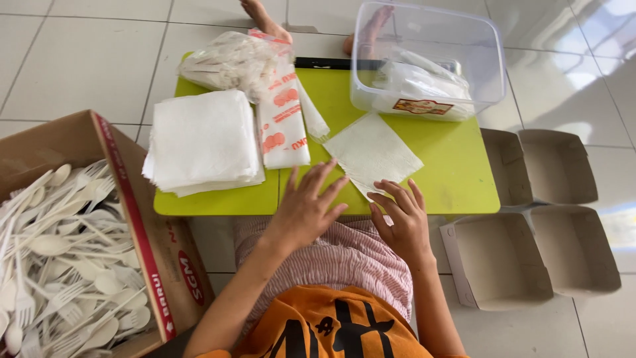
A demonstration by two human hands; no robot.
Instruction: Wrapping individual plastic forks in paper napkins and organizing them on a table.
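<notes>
Beside my knees on the tiled floor, the big cardboard box [156, 245] of white plastic spoons and forks [63, 265] sits at my left, its near end cut off by the frame. Ahead, the lime-green desk [457, 179] carries a clear plastic tub [493, 59], a thick stack of white napkins [202, 142] and a printed bag of wrapped cutlery packs [232, 63]. Four empty paper meal boxes [536, 219] lie open at my right, seemingly unfilled yet.

One single napkin [371, 149] lies flat on the desk's near edge. My right hand [397, 222] rests fingertips on its corner; my left hand [305, 209] hovers just beside it. Both have fingers spread, holding nothing. I judge the wrapping barely begun: no cutlery lies on this napkin.

Through the tub's wall its contents look like wrapped white bundles, hard to make out.
</notes>
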